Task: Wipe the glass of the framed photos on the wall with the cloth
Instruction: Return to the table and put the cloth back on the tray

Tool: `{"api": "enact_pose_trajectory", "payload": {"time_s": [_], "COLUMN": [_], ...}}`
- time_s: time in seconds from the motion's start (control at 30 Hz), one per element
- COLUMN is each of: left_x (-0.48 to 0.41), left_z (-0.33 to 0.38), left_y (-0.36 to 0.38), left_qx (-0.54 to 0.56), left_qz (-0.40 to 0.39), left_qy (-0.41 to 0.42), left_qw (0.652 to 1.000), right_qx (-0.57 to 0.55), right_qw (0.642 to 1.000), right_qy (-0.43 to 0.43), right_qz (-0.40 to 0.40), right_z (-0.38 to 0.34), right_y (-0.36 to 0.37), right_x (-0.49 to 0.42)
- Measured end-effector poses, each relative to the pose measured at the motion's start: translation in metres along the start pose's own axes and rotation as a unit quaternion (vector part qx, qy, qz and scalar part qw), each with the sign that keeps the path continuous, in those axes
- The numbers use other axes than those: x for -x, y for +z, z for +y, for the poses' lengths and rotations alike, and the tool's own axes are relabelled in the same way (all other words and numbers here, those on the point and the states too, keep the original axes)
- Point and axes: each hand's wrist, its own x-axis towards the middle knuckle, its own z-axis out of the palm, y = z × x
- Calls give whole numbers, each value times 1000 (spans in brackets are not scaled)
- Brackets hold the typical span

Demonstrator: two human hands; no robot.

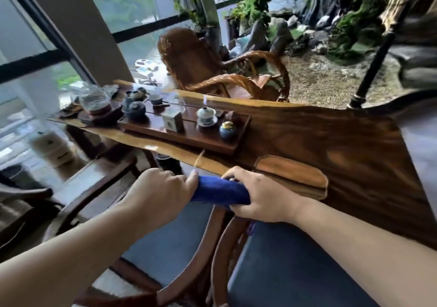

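A blue cloth (218, 191), rolled or folded into a thick bundle, is held between both hands just in front of the wooden table's near edge. My left hand (160, 188) grips its left end with the fingers curled around it. My right hand (260, 193) clasps its right end from above. No framed photos or wall with pictures appear in this view.
A long wooden slab table (331, 141) carries a tea tray (189, 139) with cups, a teapot (136, 109) and a small blue jar (227, 129). A wicker chair (212, 70) stands behind it. Wooden chair arms (212, 247) sit below my hands. Windows fill the left; rocks and plants fill the right.
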Motion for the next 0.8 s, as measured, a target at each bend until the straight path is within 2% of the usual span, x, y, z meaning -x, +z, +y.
{"api": "enact_pose_trajectory", "payload": {"time_s": [0.13,0.33,0.6,0.8], "left_x": [-95,-218,-307,-331], "left_z": [52,117,161,183], "left_y": [30,73,151,199], "left_qx": [31,90,95,116], "left_qz": [-2,-4,-19,-37], "left_qy": [57,75,71,26], "left_qw": [998,993,993,992], "right_qx": [-5,32,95,163], "right_qw": [999,994,985,974], "right_qy": [51,100,143,157], "right_qz": [-7,12,4,-3], "right_z": [90,214,323,365], "right_y": [-31,-53,-48,-37], "right_x": [28,46,32,20]}}
